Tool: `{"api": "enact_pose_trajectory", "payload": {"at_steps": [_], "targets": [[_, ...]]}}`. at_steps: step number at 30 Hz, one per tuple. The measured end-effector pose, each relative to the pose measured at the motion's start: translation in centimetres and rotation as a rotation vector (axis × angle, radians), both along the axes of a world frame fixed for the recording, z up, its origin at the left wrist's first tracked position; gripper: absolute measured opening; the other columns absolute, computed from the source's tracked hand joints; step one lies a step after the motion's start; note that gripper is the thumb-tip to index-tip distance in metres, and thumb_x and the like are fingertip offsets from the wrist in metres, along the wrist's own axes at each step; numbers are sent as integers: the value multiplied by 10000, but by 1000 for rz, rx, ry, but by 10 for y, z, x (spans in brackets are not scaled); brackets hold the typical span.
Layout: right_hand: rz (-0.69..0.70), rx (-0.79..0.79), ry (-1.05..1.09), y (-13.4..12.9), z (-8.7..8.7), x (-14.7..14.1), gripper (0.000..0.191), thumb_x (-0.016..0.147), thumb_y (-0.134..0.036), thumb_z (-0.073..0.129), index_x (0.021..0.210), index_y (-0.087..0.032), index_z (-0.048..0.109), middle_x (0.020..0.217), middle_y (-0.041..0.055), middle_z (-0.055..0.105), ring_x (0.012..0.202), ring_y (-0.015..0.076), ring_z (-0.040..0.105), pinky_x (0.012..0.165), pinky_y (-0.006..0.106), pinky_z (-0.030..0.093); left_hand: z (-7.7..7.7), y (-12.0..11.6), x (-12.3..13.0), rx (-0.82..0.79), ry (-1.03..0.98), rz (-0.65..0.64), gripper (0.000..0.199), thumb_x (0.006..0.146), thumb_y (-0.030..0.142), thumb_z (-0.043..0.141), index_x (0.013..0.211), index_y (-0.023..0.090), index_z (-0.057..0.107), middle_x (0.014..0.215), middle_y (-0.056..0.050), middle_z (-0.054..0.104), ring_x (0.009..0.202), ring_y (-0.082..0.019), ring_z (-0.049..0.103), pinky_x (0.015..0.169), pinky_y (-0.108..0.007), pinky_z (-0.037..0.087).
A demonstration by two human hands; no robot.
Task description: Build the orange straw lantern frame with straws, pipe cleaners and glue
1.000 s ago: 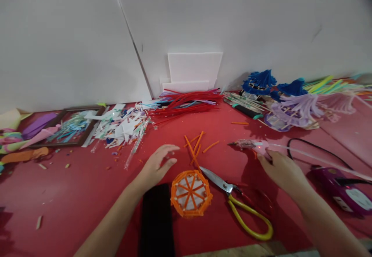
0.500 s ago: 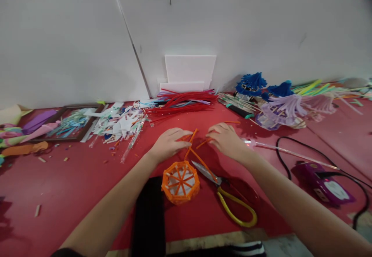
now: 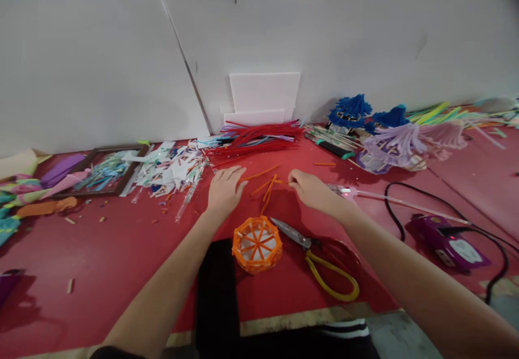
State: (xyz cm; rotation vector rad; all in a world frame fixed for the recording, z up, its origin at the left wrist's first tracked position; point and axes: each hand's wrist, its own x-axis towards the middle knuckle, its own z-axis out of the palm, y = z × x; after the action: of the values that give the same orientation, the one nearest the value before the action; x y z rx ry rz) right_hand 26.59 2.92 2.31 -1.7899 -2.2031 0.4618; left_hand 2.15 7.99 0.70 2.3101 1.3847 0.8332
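Note:
My left hand (image 3: 225, 188) rests palm down with its fingers apart, beside the end of an orange strip (image 3: 261, 173). My right hand (image 3: 307, 186) has its fingers curled together, pinched at the end of a short orange strip (image 3: 280, 181). Between the hands lie several loose orange pieces (image 3: 269, 188) on the red table. Below them stands an orange openwork basket (image 3: 257, 244) with spokes over a white base. Scissors (image 3: 316, 258) with yellow handles lie to its right, pointing up and left.
A black flat object (image 3: 218, 294) lies left of the basket. Farther right are a glue gun (image 3: 343, 190) and a purple device (image 3: 450, 243) with a black cable. Red strips (image 3: 259, 137), paper scraps (image 3: 174, 170) and blue and lilac crafts (image 3: 393, 143) line the back.
My left hand has moved left and opened out, away from the orange strips. My right hand's fingers have curled in. The strip across the scissors is gone from there, and the view has shifted slightly.

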Motion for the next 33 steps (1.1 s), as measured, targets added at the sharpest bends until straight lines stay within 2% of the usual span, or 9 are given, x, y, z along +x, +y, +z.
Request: {"api": "enact_pose_trajectory", "payload": {"at_steps": [2, 4, 7, 9, 12, 16, 21, 27, 33], "targets": [[16, -16, 88, -9, 13, -5, 156, 947, -173, 388, 954, -165, 544, 836, 50, 647, 713, 154, 572, 654, 261, 418, 12, -12, -2, -79, -88, 15, 352, 934, 338, 484, 1175, 145, 653, 1252, -143, 660, 1192, -274, 575, 1040, -462, 424], [63, -33, 194, -19, 29, -14, 120, 950, -235, 425, 926, -193, 534, 809, 8, 633, 686, 129, 564, 629, 233, 425, 30, -27, -3, -203, -160, -52, 428, 974, 424, 387, 1130, 147, 674, 1092, -115, 730, 929, -208, 689, 808, -333, 552], [138, -81, 496, -35, 52, -30, 73, 911, -244, 501, 859, -208, 538, 761, -25, 609, 655, 106, 537, 601, 212, 420, 59, -53, -5, -355, -223, -183, 420, 940, 476, 451, 1076, 174, 711, 908, -57, 757, 674, -143, 677, 566, -216, 518], [161, -122, 668, -43, 63, -39, 66, 884, -235, 536, 824, -210, 550, 738, -31, 600, 648, 103, 531, 596, 212, 419, 73, -68, -8, -442, -287, -216, 302, 895, 398, 565, 1017, 181, 735, 864, -43, 751, 657, -126, 651, 598, -208, 506], [156, -178, 793, -52, 68, -49, 83, 857, -265, 583, 795, -211, 575, 699, -31, 598, 622, 105, 531, 573, 218, 422, 83, -85, -16, -378, -310, -123, 190, 867, 324, 617, 931, 207, 753, 844, -31, 748, 751, -147, 670, 672, -222, 513], [103, -195, 832, -64, 64, -53, 68, 835, -270, 627, 813, -211, 651, 734, -8, 669, 626, 116, 570, 562, 232, 444, 85, -100, -28, -357, -323, 11, 126, 792, 325, 703, 814, 209, 746, 762, -18, 739, 716, -156, 678, 644, -222, 524], [-15, -79, 1040, -85, 51, -55, 28, 762, -251, 717, 774, -241, 740, 781, 21, 720, 715, 157, 667, 633, 276, 547, 81, -117, -33, -381, -394, 19, 72, 747, 263, 733, 696, 212, 725, 655, 1, 714, 604, -135, 657, 579, -207, 522], [-246, -64, 1105, -104, 30, -59, 22, 698, -235, 747, 704, -247, 729, 776, 35, 732, 742, 185, 690, 686, 322, 589, 69, -127, -36, -425, -422, -33, 163, 830, 198, 620, 851, 252, 772, 805, -22, 743, 730, -146, 698, 648, -225, 545], [-302, -100, 996, -109, 28, -56, 69, 729, -286, 702, 688, -229, 700, 860, 43, 619, 771, 169, 634, 655, 288, 553, 61, -125, -36, -682, -642, 78, 34, 698, 216, 744, 722, 193, 741, 712, -15, 726, 674, -127, 686, 641, -208, 546]]}}
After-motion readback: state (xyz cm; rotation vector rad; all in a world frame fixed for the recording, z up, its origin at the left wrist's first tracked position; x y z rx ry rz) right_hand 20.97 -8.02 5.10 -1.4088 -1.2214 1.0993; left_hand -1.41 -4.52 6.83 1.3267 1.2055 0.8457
